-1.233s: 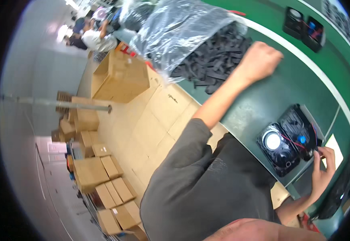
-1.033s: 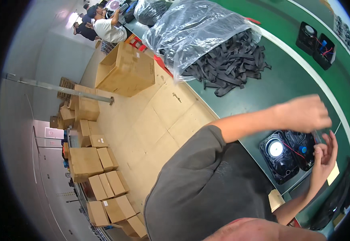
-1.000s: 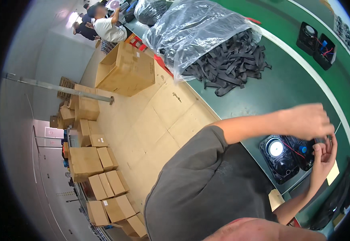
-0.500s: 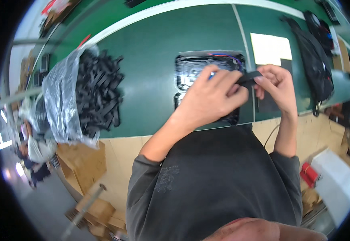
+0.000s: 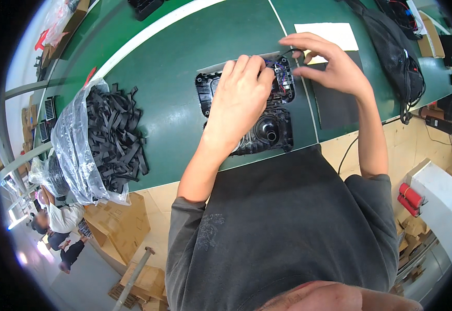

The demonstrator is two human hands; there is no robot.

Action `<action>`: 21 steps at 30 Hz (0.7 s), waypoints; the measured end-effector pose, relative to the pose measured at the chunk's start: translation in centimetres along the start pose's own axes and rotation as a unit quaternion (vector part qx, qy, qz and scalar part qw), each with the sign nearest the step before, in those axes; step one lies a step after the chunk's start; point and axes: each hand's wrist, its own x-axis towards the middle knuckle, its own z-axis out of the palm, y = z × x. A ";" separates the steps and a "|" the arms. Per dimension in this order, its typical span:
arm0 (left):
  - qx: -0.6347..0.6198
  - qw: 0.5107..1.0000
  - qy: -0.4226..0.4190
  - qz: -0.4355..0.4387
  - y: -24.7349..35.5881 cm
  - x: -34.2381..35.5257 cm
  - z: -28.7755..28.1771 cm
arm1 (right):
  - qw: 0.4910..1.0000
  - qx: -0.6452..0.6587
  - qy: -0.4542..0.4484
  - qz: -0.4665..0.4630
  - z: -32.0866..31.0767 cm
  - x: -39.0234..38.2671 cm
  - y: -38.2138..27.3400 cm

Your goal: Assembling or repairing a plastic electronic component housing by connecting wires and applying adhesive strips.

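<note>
A black plastic housing in two halves lies on the green table. The upper half (image 5: 203, 96) shows a circuit board and coloured wires at its right; the lower half (image 5: 282, 124) has a round black cone-shaped part. My left hand (image 5: 241, 96) rests over the upper half with its fingers bent down, pinching one end of a black fabric strap (image 5: 288, 52) at the housing's top edge. The fingertips are partly hidden. To the right, my right hand (image 5: 332, 65) is open, thumb and fingers apart around the strap's free end, which curves close to the fingers.
On the left, a clear plastic bag (image 5: 73, 140) spills a heap of black straps (image 5: 114, 137). White paper (image 5: 335, 35) and a dark sheet (image 5: 338, 98) lie right of the housing. A black bag (image 5: 392, 62) sits farther right. Cardboard boxes (image 5: 117, 228) stand below the table.
My left hand has shifted left and up onto the housing's upper half. The right hand has let go of the strap and spread its fingers. The view has tilted, showing the lower half.
</note>
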 end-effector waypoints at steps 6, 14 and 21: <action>0.033 0.999 0.008 -0.008 0.2 0.1 0.3 | 0.992 -0.067 -0.100 -0.026 -0.9 1.9 1.1; 0.026 1.000 0.015 -0.007 0.2 0.2 0.3 | 0.993 -0.045 -0.104 -0.028 -0.6 2.2 2.1; 0.003 1.000 0.023 -0.005 0.3 0.1 0.8 | 0.995 -0.029 -0.099 -0.014 -0.2 1.7 3.4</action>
